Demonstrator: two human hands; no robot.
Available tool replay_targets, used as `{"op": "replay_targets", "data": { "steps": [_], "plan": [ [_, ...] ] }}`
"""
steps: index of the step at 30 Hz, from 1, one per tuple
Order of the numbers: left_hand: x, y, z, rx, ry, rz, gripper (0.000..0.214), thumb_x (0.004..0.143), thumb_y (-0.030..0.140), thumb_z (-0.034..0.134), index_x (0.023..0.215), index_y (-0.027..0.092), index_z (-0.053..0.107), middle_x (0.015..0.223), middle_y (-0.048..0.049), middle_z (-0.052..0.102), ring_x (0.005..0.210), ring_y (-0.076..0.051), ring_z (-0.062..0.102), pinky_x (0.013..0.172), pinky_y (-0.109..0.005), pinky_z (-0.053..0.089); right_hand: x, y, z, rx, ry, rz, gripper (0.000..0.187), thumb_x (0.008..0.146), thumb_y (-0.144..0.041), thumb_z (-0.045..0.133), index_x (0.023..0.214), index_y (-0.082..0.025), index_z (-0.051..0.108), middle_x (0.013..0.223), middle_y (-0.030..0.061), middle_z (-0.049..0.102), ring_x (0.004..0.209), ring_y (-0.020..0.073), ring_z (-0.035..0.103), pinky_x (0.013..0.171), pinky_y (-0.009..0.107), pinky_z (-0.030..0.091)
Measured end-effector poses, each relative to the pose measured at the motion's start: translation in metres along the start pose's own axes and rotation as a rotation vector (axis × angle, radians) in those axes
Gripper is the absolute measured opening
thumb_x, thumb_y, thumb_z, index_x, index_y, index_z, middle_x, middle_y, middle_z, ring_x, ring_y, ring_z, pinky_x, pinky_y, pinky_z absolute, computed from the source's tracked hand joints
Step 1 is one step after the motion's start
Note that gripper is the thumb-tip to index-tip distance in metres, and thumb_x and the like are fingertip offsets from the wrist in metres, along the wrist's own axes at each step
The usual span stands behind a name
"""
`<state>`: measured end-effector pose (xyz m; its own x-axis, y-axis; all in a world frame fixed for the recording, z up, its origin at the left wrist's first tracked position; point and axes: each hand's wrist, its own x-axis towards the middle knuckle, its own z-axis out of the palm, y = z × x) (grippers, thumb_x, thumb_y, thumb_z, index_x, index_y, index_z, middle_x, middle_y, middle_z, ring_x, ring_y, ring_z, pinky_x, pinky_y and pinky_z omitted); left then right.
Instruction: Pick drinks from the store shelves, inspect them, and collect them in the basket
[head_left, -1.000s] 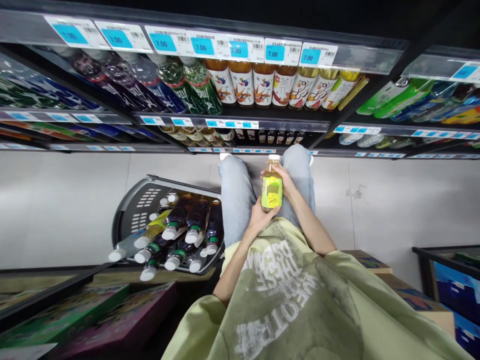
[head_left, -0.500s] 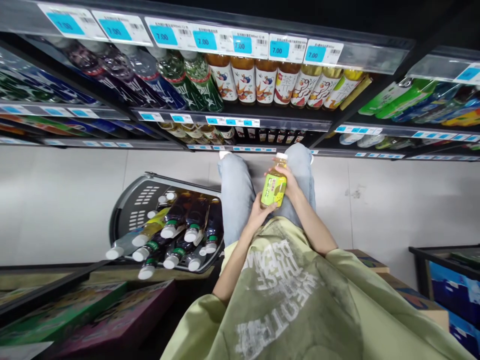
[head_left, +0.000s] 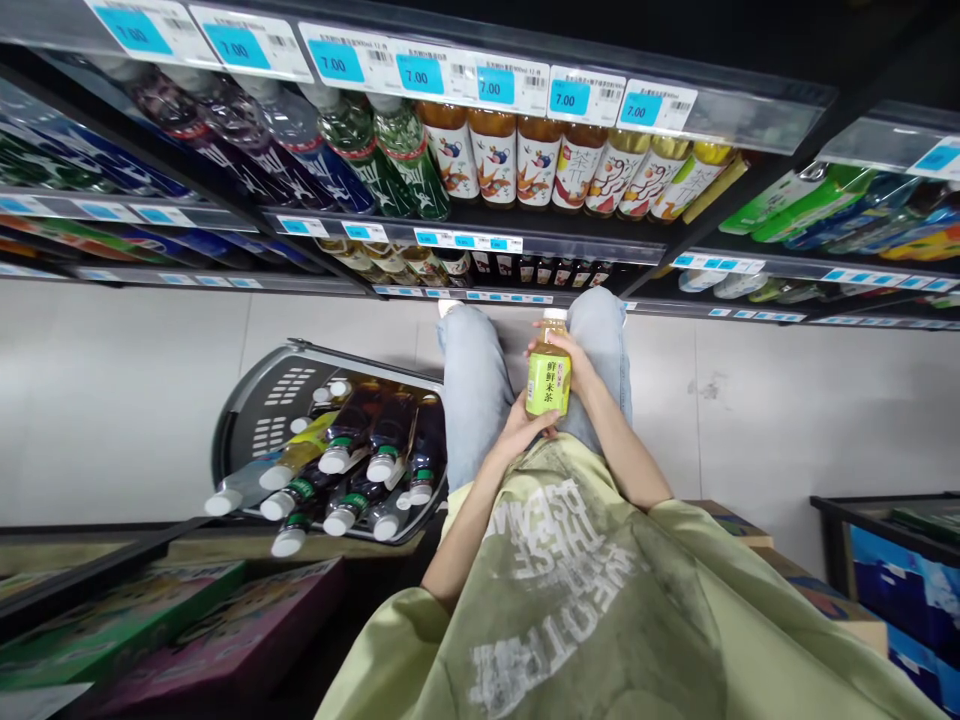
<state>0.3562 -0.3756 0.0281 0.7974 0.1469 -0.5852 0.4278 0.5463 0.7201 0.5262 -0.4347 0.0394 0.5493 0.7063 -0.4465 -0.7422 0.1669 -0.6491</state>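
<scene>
A tea bottle with a green-yellow label and white cap is held between both hands, above my knees. My left hand cups its base from below, thumb along the lower label. Around its neck and upper side, my right hand is closed. The bottle's cap points away from me and its label with dark characters faces up. To the left of my legs, a grey shopping basket holds several bottles lying with white caps toward me, among them dark drinks and a yellow one.
Ahead, a shelf carries rows of bottled drinks under price tags; lower shelves hold more bottles. Behind on the left lie green and pink boxes. Cardboard boxes stand at the right, near a dark rack with blue packs.
The bottle has turned in my hands, so the label's dark characters now face up and the yellow fruit picture has rolled out of sight. Both hands still hold it.
</scene>
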Motion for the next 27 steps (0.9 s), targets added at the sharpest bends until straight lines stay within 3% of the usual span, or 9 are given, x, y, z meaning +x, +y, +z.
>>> {"op": "replay_targets", "data": {
  "steps": [4, 8, 14, 18, 21, 27],
  "plan": [
    [0.005, -0.006, 0.002, 0.095, 0.127, 0.059, 0.086, 0.065, 0.053, 0.099, 0.126, 0.018, 0.049, 0.097, -0.0034, 0.074, 0.056, -0.011, 0.063, 0.055, -0.027, 0.054, 0.006, 0.003, 0.001, -0.106, 0.081, 0.010, 0.050, 0.071, -0.038, 0.092, 0.111, -0.022, 0.068, 0.086, -0.0003, 0.079, 0.078, 0.0196, 0.077, 0.068, 0.028, 0.061],
    [0.004, -0.010, 0.001, 0.180, 0.146, 0.069, 0.086, 0.071, 0.053, 0.096, 0.132, 0.018, 0.048, 0.103, -0.0064, 0.074, 0.059, -0.012, 0.064, 0.058, -0.030, 0.056, 0.006, 0.003, 0.000, -0.118, 0.094, 0.019, 0.050, 0.070, -0.037, 0.093, 0.112, -0.021, 0.069, 0.086, 0.0001, 0.079, 0.078, 0.0200, 0.078, 0.069, 0.029, 0.061],
    [0.003, -0.007, -0.003, 0.279, 0.212, 0.158, 0.091, 0.065, 0.045, 0.099, 0.139, 0.019, 0.052, 0.123, -0.0131, 0.075, 0.093, -0.023, 0.076, 0.080, -0.036, 0.063, 0.003, 0.002, -0.002, -0.036, 0.046, 0.004, 0.041, 0.069, -0.033, 0.088, 0.103, -0.021, 0.068, 0.081, 0.0011, 0.078, 0.078, 0.0219, 0.077, 0.070, 0.031, 0.062],
    [0.000, 0.000, -0.004, 0.026, 0.001, 0.052, 0.093, 0.064, 0.049, 0.099, 0.138, 0.019, 0.051, 0.103, -0.0060, 0.076, 0.066, -0.017, 0.070, 0.062, -0.032, 0.060, -0.002, 0.001, -0.005, 0.074, -0.054, -0.016, 0.040, 0.067, -0.035, 0.084, 0.101, -0.021, 0.066, 0.081, 0.0008, 0.075, 0.076, 0.0229, 0.076, 0.070, 0.034, 0.064],
    [-0.004, 0.007, -0.002, -0.099, -0.102, -0.009, 0.092, 0.062, 0.045, 0.100, 0.136, 0.019, 0.051, 0.095, -0.0022, 0.076, 0.061, -0.015, 0.068, 0.059, -0.029, 0.058, -0.006, -0.002, -0.006, 0.125, -0.115, -0.021, 0.040, 0.068, -0.037, 0.082, 0.101, -0.022, 0.065, 0.081, 0.0005, 0.075, 0.075, 0.0232, 0.075, 0.068, 0.034, 0.064],
    [-0.002, 0.008, 0.004, -0.021, -0.003, -0.009, 0.084, 0.063, 0.050, 0.098, 0.126, 0.016, 0.053, 0.079, 0.0009, 0.073, 0.051, -0.014, 0.065, 0.051, -0.027, 0.053, -0.002, -0.001, 0.000, 0.047, -0.014, 0.023, 0.038, 0.072, -0.038, 0.082, 0.104, -0.022, 0.069, 0.083, 0.0013, 0.079, 0.078, 0.0236, 0.077, 0.073, 0.035, 0.066]
  ]
}}
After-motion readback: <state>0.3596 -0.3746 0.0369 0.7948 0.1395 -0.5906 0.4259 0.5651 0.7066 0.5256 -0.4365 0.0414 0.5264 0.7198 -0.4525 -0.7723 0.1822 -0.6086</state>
